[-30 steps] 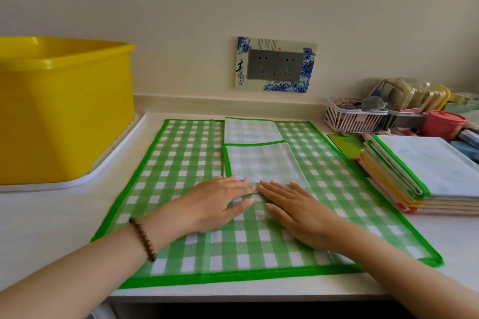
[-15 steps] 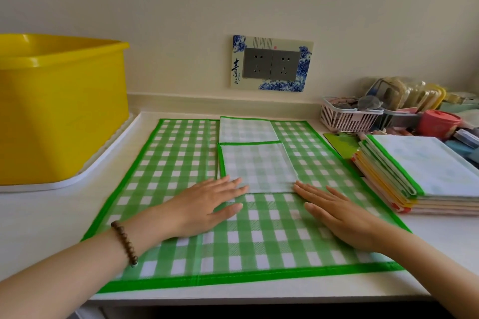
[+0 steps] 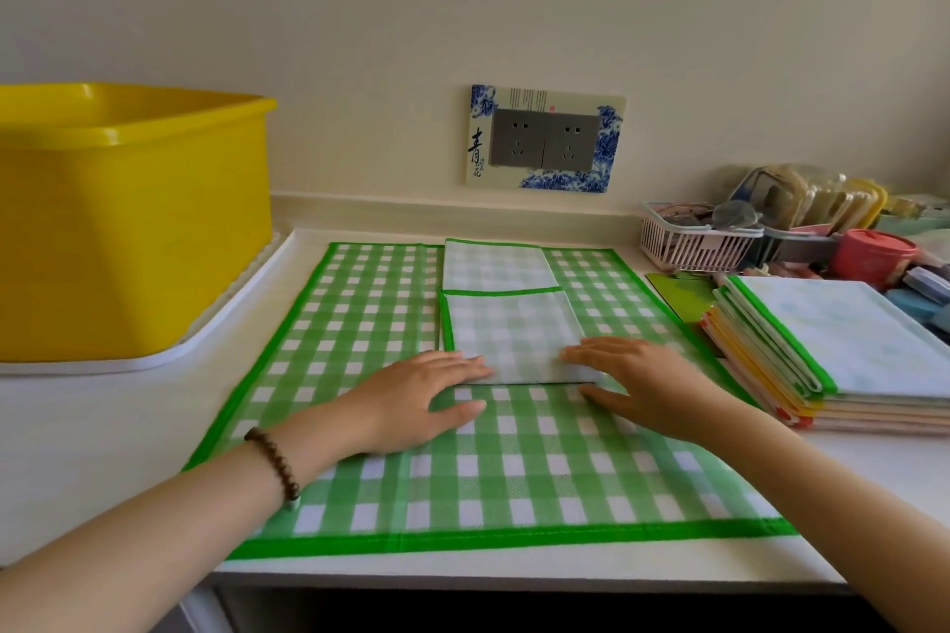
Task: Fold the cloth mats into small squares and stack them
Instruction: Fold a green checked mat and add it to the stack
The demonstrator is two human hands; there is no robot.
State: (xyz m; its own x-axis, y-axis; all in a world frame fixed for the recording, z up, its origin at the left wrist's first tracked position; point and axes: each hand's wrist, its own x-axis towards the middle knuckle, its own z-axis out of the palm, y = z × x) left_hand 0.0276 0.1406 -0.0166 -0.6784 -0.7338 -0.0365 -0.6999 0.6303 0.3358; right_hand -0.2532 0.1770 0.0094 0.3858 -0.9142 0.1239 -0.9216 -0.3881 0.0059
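A large green-and-white checked mat [image 3: 360,324] lies spread flat on the white counter. On its middle lies a folded pale checked mat [image 3: 509,329] with a green edge, its far flap reaching the back. My left hand [image 3: 421,401] lies flat with fingertips at the fold's near left corner. My right hand [image 3: 632,380] lies flat with fingers on the near right corner. A stack of folded mats [image 3: 833,350] sits at the right.
A big yellow tub [image 3: 128,221] on a white tray [image 3: 205,329] fills the left. A white basket [image 3: 694,242], a red cup [image 3: 871,257] and clutter stand at the back right. A wall socket [image 3: 545,139] is behind. The counter's front edge [image 3: 514,576] is near.
My hands first spread apart along the near edge of the folded mat, then came back in onto its two near corners. The camera view shifted slightly.
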